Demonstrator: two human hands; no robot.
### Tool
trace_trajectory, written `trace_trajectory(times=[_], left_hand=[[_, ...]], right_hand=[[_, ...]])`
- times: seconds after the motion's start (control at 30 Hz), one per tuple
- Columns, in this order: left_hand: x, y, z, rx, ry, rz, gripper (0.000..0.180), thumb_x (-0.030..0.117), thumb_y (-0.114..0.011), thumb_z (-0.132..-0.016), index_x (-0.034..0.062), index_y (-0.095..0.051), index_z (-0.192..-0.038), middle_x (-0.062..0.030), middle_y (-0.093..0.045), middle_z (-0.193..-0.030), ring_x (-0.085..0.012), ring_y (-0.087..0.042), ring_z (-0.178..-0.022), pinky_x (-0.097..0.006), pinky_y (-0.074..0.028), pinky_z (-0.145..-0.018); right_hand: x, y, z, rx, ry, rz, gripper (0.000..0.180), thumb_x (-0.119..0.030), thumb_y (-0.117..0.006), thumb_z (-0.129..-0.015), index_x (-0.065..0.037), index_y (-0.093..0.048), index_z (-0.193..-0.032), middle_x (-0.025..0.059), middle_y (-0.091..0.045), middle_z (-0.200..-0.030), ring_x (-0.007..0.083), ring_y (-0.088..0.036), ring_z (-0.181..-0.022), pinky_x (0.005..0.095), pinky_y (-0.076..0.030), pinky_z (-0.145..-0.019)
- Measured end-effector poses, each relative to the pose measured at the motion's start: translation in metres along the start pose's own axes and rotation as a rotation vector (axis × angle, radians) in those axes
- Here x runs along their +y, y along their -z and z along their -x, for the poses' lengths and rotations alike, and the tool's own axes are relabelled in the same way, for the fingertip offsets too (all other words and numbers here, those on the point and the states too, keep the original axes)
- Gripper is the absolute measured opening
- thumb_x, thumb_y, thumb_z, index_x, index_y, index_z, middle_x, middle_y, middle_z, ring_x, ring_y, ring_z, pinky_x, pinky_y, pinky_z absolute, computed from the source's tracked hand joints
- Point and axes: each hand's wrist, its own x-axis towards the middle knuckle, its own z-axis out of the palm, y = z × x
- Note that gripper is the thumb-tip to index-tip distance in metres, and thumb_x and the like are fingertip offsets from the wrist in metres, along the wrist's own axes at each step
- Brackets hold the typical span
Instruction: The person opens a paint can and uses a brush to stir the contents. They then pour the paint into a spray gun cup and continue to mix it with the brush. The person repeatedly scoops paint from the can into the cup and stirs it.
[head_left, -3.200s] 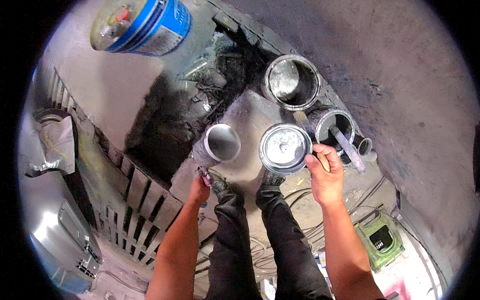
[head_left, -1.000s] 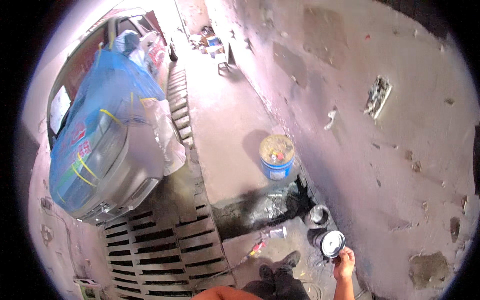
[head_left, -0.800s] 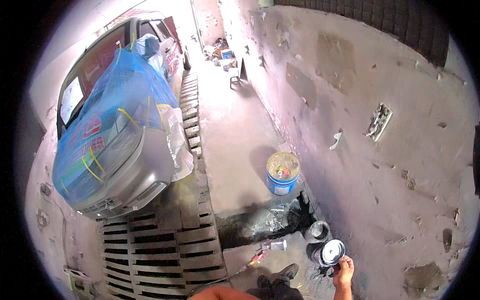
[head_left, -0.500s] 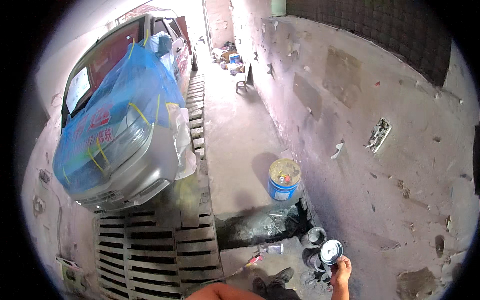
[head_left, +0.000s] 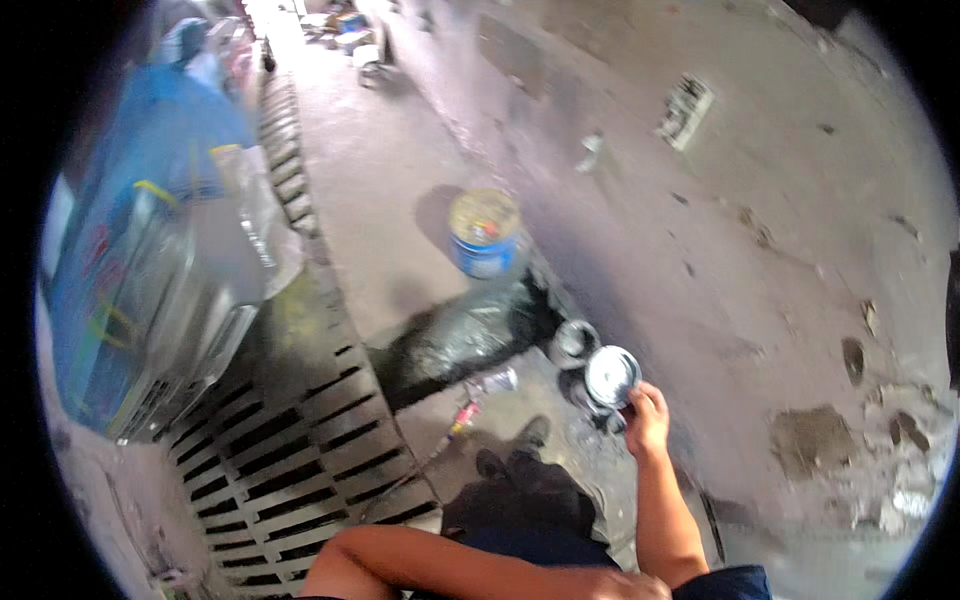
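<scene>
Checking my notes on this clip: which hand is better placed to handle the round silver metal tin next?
Right. The right hand already grips the round silver metal tin at its lower edge. The left forearm lies across the lap, and its hand is out of view.

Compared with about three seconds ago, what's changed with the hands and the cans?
The view lifted away from the cans to take in the floor. The left hand has left the can it touched; only its forearm shows now. The right hand keeps hold of the round metal can. The blue bucket stayed put.
</scene>
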Motion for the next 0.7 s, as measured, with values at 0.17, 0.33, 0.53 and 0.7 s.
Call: trace_trajectory(times=[0.17, 0.33, 0.53, 0.7], left_hand=[[-0.004, 0.018, 0.106, 0.408, 0.669, -0.3, 0.036, 0.013, -0.064, -0.089, 0.002, -0.056, -0.122, -0.014, -0.062, -0.113, -0.0269, -0.061, -0.105, -0.04, -0.048, -0.088], [-0.019, 0.002, 0.211, 1.068, 1.133, -0.314, 0.025, 0.013, -0.057, -0.094, -0.0001, -0.058, -0.116, -0.0092, -0.065, -0.1, -0.0161, -0.061, -0.095, -0.031, -0.049, -0.085], [-0.048, 0.01, 0.25, 1.172, 1.258, -0.562, 0.024, 0.013, -0.055, -0.094, -0.0007, -0.061, -0.112, -0.0073, -0.065, -0.086, -0.0141, -0.061, -0.081, -0.029, -0.049, -0.075], [-0.067, 0.02, 0.278, 1.201, 1.4, -0.637, 0.024, 0.018, -0.056, -0.094, -0.0014, -0.063, -0.105, -0.0066, -0.064, -0.076, -0.0132, -0.06, -0.071, -0.029, -0.048, -0.067]], right_hand=[[0.001, 0.016, -0.005, -0.017, -0.014, -0.045, 0.016, -0.006, -0.064, -0.086, -0.006, -0.057, -0.101, 0.0039, -0.065, -0.089, 0.0157, -0.063, -0.077, 0.0318, -0.053, -0.069], [-0.008, 0.005, 0.003, 0.012, -0.02, -0.056, 0.016, -0.005, -0.066, -0.085, -0.007, -0.057, -0.099, 0.001, -0.063, -0.084, 0.012, -0.06, -0.07, 0.0286, -0.052, -0.06], [0.0, 0.006, -0.023, 0.005, -0.018, -0.042, 0.017, -0.006, -0.066, -0.086, -0.007, -0.056, -0.1, 0.0012, -0.063, -0.086, 0.0126, -0.06, -0.072, 0.031, -0.053, -0.065], [0.021, -0.004, -0.03, -0.028, -0.081, -0.069, 0.016, -0.008, -0.065, -0.087, -0.008, -0.057, -0.1, 0.0011, -0.063, -0.088, 0.0128, -0.062, -0.074, 0.0292, -0.054, -0.065]])
